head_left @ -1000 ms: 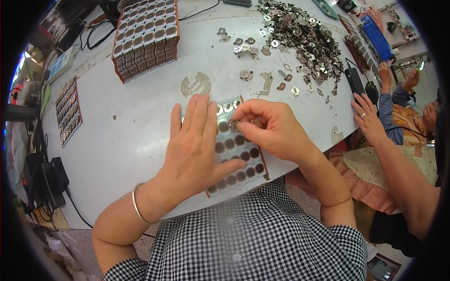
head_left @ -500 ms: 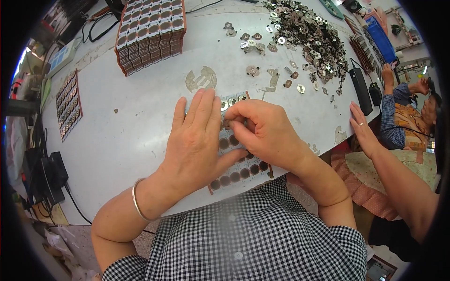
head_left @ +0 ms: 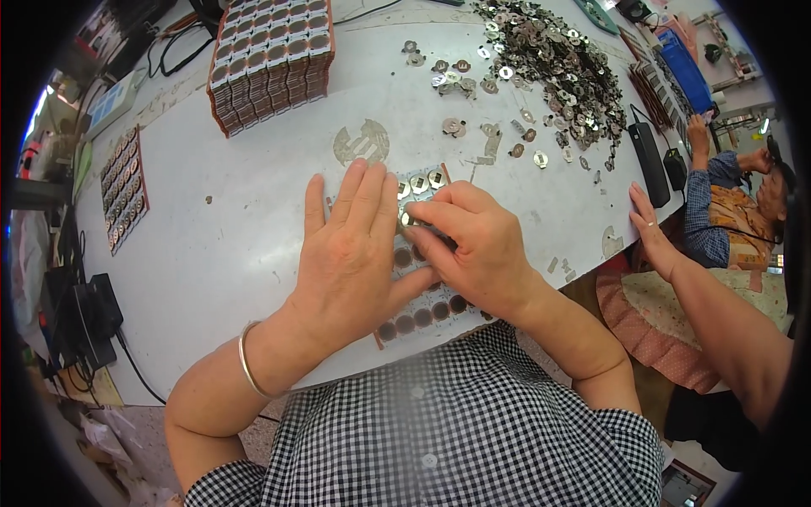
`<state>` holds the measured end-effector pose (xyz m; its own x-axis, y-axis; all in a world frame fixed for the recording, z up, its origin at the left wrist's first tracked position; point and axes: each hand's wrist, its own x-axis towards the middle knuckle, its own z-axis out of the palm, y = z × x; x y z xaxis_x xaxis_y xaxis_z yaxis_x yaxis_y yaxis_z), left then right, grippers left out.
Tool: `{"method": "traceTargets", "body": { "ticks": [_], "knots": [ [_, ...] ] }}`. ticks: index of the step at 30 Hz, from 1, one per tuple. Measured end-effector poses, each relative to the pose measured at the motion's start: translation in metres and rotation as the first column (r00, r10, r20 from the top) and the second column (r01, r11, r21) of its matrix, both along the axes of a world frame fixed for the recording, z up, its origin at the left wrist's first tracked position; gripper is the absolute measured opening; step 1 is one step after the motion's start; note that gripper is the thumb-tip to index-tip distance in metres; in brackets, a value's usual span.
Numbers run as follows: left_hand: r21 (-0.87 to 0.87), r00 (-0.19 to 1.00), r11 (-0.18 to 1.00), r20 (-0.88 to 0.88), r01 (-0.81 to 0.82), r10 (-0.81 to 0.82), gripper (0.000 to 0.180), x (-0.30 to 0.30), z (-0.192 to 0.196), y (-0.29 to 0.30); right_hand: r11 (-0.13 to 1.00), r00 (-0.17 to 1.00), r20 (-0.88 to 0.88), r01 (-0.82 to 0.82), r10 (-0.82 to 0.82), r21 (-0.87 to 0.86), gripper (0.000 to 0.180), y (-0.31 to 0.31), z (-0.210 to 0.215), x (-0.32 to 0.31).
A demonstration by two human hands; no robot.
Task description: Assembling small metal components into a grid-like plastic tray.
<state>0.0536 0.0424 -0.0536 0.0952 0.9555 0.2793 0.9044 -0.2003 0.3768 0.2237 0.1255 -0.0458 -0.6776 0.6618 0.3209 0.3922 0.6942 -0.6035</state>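
A circuit board panel (head_left: 422, 319) with rows of dark round pads lies on the table in front of me. Shiny round metal clips (head_left: 419, 183) sit on its far row. My left hand (head_left: 342, 245) rests flat over the panel's left part, fingers stretched forward and thumb out to the right, hiding much of it. Between the thumb and index finger of my right hand (head_left: 481, 241) is a small round metal clip (head_left: 409, 219), held at the panel beside my left fingers. Whether that clip touches its pad, I cannot tell.
A tall stack of similar panels (head_left: 270, 76) stands far left. One panel with clips (head_left: 125, 190) lies at the left. Loose metal clips form a heap (head_left: 562, 76) at the far right, near a black power adapter (head_left: 649, 165). Another person's hand (head_left: 655, 232) is at the table's right edge.
My right fingers have shifted and straightened a little, so the pinched clip now shows its bright face. My left hand stays almost in place, its little finger slightly farther out.
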Motion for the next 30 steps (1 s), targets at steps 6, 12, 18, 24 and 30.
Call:
{"method": "traceTargets", "body": {
  "ticks": [6, 12, 18, 24, 30],
  "knots": [
    [-0.011, 1.000, 1.000, -0.020, 0.003, -0.003, 0.092, 0.000, 0.000, 0.000, 0.999, 1.000, -0.018, -0.013, 0.013, 0.040, 0.023, -0.001, -0.005, -0.001],
    [0.012, 0.999, 0.999, -0.029, 0.030, -0.029, 0.094, 0.001, -0.002, -0.001, 0.998, 0.999, 0.025, 0.033, -0.034, 0.058, 0.021, -0.007, -0.002, -0.001],
    [-0.048, 0.997, 0.996, -0.003, 0.075, -0.075, 0.099, -0.005, 0.001, 0.001, 1.000, 0.996, -0.086, 0.013, -0.016, -0.026, 0.026, 0.016, 0.009, 0.014],
    [-0.008, 0.990, 0.992, 0.067, 0.127, -0.126, 0.097, -0.006, 0.004, 0.011, 0.951, 0.975, 0.143, 0.125, -0.171, 0.283, 0.022, 0.096, 0.011, 0.071],
    [-0.022, 0.992, 0.994, 0.065, 0.105, -0.104, 0.101, -0.012, 0.006, 0.008, 0.994, 0.971, 0.216, 0.109, -0.104, -0.010, 0.020, 0.081, 0.019, 0.063]
  ]
}}
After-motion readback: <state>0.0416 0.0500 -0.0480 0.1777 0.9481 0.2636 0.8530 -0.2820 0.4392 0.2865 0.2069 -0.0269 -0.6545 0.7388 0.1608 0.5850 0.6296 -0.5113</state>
